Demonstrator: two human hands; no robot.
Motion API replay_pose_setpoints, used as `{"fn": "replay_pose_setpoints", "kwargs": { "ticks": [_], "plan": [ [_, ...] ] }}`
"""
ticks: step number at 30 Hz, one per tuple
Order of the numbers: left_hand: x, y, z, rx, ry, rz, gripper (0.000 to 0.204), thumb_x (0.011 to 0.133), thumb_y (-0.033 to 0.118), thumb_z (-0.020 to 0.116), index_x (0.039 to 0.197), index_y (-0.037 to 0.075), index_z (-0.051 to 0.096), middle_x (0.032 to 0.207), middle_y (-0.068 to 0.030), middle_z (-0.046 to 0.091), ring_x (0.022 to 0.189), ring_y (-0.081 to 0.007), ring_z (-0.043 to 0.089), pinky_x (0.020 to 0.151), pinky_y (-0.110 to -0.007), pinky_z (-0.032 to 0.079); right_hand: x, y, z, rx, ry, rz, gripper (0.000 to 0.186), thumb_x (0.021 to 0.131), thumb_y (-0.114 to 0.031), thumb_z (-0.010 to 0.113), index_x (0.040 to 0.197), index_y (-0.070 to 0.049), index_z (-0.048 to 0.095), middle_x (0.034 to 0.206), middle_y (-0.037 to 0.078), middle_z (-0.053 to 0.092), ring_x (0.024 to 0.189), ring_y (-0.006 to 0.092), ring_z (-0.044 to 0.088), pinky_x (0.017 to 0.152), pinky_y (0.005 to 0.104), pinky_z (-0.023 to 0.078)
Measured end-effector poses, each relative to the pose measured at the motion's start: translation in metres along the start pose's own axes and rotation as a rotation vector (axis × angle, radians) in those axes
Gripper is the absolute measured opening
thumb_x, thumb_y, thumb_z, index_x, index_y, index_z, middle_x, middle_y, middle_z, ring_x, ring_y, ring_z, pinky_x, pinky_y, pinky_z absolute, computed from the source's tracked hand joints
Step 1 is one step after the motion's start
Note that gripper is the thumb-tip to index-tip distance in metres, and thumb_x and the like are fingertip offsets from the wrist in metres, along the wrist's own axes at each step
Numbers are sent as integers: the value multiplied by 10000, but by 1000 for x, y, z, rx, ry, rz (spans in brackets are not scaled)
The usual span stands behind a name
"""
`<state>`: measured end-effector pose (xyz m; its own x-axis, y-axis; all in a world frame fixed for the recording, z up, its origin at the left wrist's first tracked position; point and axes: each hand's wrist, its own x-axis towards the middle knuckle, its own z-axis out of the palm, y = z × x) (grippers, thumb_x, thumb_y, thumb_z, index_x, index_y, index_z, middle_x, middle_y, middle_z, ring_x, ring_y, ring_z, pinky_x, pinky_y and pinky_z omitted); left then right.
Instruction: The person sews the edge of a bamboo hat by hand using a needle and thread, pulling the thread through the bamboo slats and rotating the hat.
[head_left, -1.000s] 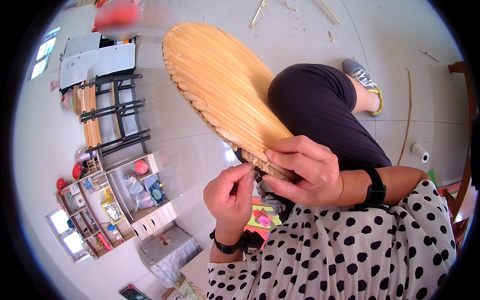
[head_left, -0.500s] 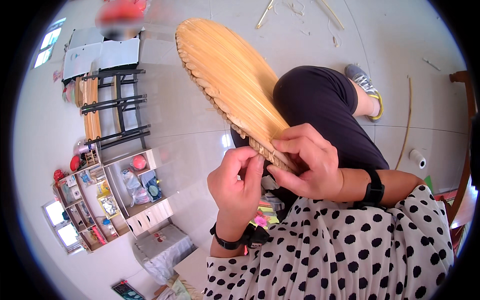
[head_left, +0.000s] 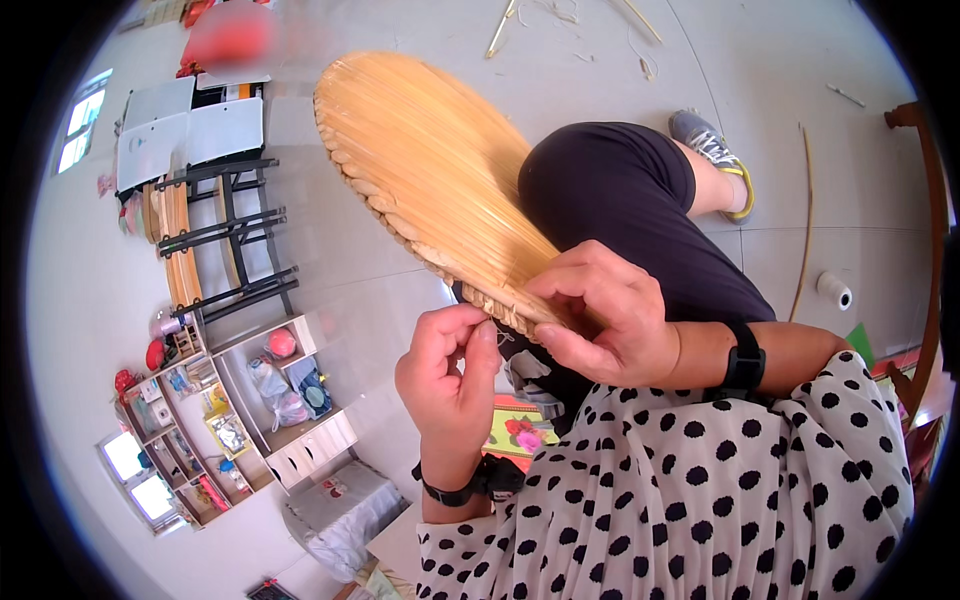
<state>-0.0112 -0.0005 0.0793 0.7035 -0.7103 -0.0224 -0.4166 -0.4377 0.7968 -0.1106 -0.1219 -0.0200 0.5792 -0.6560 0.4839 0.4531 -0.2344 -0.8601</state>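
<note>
A large, flat oval fan (head_left: 420, 150), golden straw-coloured with fine lengthwise ribs, slants up and left from my lap against my bent knee. Its left edge carries a thick, bumpy braided rim (head_left: 400, 228). My right hand (head_left: 610, 315) grips the lower end, thumb below the rim and fingers on the upper face. Beside the rim's lower stretch, my left hand (head_left: 450, 370) has its thumb and forefinger pinched together. A thin pale strand shows by those fingertips; what they pinch is too small to make out.
A white thread spool (head_left: 834, 291) and a long thin curved stick (head_left: 807, 220) lie on the tiled floor to the right. Thin sticks (head_left: 500, 30) and string scraps lie at the far side. Shelves (head_left: 200, 430) and folded black-legged furniture (head_left: 230, 215) stand left.
My left hand has drawn slightly left and down from the rim, fingertips still pinched. The fan and right hand shift a little left in view, along with the whole scene.
</note>
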Motion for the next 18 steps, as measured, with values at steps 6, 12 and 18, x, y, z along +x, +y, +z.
{"fn": "replay_pose_setpoints", "kwargs": {
  "ticks": [6, 12, 18],
  "plan": [
    [-1, 5, 4, 22, -8, -44, 56, 919, -53, 554, 954, -14, 534, 695, -16, 564, 596, -55, 504, 543, -188, 376, -1, 8, -1, -8, -26, -29, 390, 727, -107, 758, 1077, 13, 634, 928, 130, 603, 794, 285, 602, 671, 346, 519],
    [-7, 8, 6, 135, 69, -4, 23, 899, -13, 613, 916, -9, 599, 688, -37, 602, 584, -65, 547, 551, -215, 446, 9, -8, -1, -143, -96, -33, 475, 686, -106, 761, 1121, 31, 629, 939, 126, 586, 808, 284, 604, 632, 344, 529],
    [-4, 8, 10, 170, 91, 39, 22, 902, -10, 615, 905, 10, 607, 682, -40, 599, 572, -77, 555, 543, -219, 441, 10, -12, 8, -274, -44, -98, 485, 613, -53, 745, 1076, 57, 646, 913, 124, 583, 749, 272, 606, 588, 337, 531]
  ]
}}
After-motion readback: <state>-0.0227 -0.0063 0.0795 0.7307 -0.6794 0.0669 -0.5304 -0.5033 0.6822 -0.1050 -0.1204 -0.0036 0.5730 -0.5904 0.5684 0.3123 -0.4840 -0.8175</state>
